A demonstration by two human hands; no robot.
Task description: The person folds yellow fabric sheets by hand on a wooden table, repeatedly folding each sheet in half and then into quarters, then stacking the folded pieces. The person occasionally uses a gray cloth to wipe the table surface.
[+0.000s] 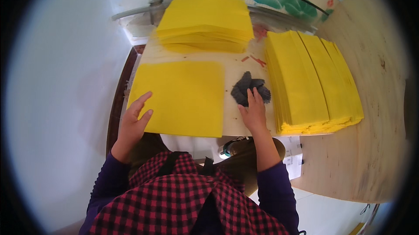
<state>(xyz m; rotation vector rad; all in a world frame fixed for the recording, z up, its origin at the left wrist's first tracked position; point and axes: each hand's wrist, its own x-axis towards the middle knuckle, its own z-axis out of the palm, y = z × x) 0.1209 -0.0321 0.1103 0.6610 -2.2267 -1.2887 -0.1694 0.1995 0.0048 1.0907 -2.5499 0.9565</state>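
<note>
Your left hand is open over the left edge of the yellow sheet, flat on the counter. Your right hand, open, fingers at the dark cloth. Right pile looks folded, done; back pile unfolded.

The yellow sheet looks matt — the grey pile rough, tabletop wooden.

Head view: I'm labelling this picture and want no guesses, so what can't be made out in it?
All in the head view:
Dark grey pile: the part beneath the right hand is hidden.
Front yellow sheet: the left hand covers its lower left corner.
Right yellow stack: layers too fine to count.
Bottle-like thing: partly hidden by the table.
White papers: print too small to read.
</note>
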